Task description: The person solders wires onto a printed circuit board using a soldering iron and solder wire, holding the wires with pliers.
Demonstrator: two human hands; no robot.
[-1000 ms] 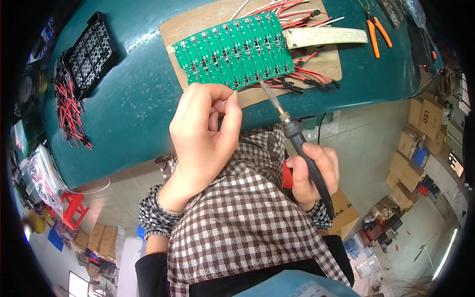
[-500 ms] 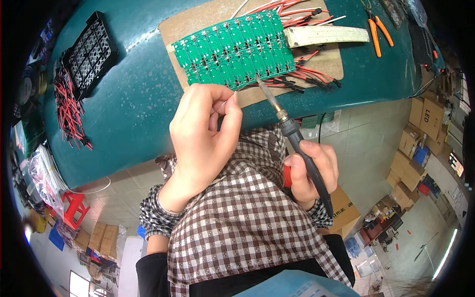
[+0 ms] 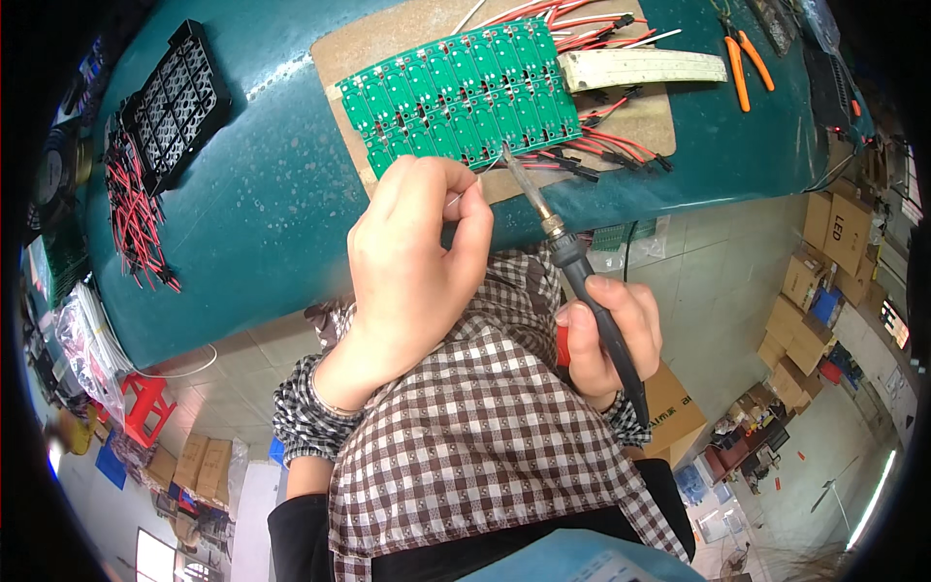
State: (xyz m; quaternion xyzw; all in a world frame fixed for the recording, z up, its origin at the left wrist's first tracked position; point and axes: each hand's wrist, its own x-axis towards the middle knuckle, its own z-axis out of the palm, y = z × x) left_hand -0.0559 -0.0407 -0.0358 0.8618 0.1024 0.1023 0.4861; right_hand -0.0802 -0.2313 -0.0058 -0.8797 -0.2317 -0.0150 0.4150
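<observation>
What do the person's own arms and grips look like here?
The left grip and right grip have no gloves. The left cuff and right cuff are gathered, checked in black and white. The left sleeve and right sleeve above are black; bare left forearm shows between.

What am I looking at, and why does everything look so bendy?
These are a person's own bare hands, not a robot. A wide camera on the head looks down, and its lens bends straight edges. The right hand holds a soldering iron, its tip at the lower edge of a green circuit board. The left hand pinches what looks like thin wire. The board lies on a brown mat on a green table. Orange pliers lie to the right; a black tray and red-and-black wires lie to the left.
</observation>
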